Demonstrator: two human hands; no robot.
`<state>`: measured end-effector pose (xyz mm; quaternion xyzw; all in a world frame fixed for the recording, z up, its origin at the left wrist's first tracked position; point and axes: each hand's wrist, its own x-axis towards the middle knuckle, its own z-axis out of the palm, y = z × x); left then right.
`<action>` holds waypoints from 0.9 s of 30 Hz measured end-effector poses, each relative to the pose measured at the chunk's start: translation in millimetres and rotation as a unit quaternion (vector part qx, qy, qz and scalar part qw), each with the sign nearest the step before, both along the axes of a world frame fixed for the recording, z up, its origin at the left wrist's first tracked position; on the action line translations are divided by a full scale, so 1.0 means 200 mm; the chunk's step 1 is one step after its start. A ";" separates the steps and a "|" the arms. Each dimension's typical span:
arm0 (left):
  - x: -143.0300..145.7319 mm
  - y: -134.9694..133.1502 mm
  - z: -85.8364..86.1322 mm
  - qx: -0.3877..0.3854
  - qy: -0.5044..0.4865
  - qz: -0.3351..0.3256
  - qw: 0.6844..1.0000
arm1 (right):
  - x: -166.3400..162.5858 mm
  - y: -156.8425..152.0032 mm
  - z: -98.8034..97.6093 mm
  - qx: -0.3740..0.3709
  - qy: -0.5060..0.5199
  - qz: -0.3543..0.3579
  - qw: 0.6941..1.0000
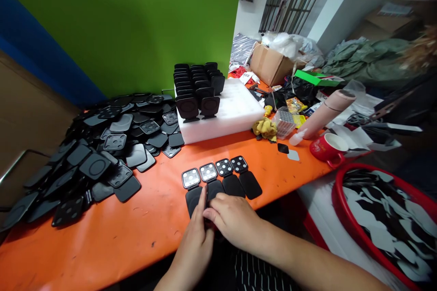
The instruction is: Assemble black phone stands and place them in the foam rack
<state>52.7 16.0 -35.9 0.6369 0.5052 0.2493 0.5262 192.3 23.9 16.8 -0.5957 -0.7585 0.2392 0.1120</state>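
At the table's front edge my left hand [198,229] and my right hand [235,220] meet. They are closed around a thin black pad [206,191], seen nearly edge-on and mostly covered by my fingers. Just beyond them lies a row of several opened black folding pads. Each has an upper square with white dots, such as the leftmost dotted square [190,178] and the rightmost dotted square [239,163]. Their plain black lower halves, like the one at right [250,185], point toward me; my hands partly hide those at left.
Loose black pads are heaped at left [94,166]. A white foam block [235,104] carries rows of upright black pads [187,107]. A red mug [329,149] and pink bottle [324,113] stand at right. A red basin [337,191] holds black and white scraps.
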 end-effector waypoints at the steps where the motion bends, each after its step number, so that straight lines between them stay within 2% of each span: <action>1: 0.00 0.00 0.00 0.007 0.006 -0.004 1.000 | 0.00 0.00 0.01 -0.003 -0.004 0.004 1.000; 6: 0.00 -0.02 0.04 -0.013 -0.004 -0.011 1.000 | -0.01 -0.04 0.03 -0.006 0.033 -0.009 0.999; 10: 0.00 -0.04 0.04 -0.080 -0.059 -0.006 0.995 | -0.03 -0.04 -0.02 -0.028 0.141 -0.057 0.988; 13: 0.00 -0.06 0.03 -0.161 -0.110 -0.005 0.981 | -0.03 -0.02 -0.06 -0.129 0.289 -0.074 0.946; 15: -0.01 -0.06 0.03 -0.187 -0.119 -0.010 0.975 | -0.01 0.00 -0.07 -0.203 0.348 -0.083 0.912; 16: -0.01 -0.06 0.03 -0.175 -0.107 -0.016 0.979 | 0.00 0.01 -0.06 -0.209 0.346 -0.086 0.911; 17: -0.02 -0.05 0.02 -0.145 -0.082 -0.024 0.986 | 0.02 0.01 -0.05 -0.190 0.323 -0.085 0.923; 19: -0.05 -0.04 0.02 -0.066 -0.008 -0.047 0.997 | 0.04 0.03 -0.01 -0.114 0.240 -0.062 0.962; 21: -0.07 -0.04 0.02 -0.004 0.056 -0.074 0.996 | 0.06 0.03 0.02 -0.066 0.160 -0.026 0.985; 23: -0.09 -0.05 0.02 0.039 0.093 -0.092 0.991 | 0.08 0.03 0.03 -0.071 0.135 -0.004 0.988; 27: -0.10 -0.08 0.02 0.077 0.131 -0.110 0.982 | 0.07 0.02 -0.02 -0.132 0.206 -0.030 0.969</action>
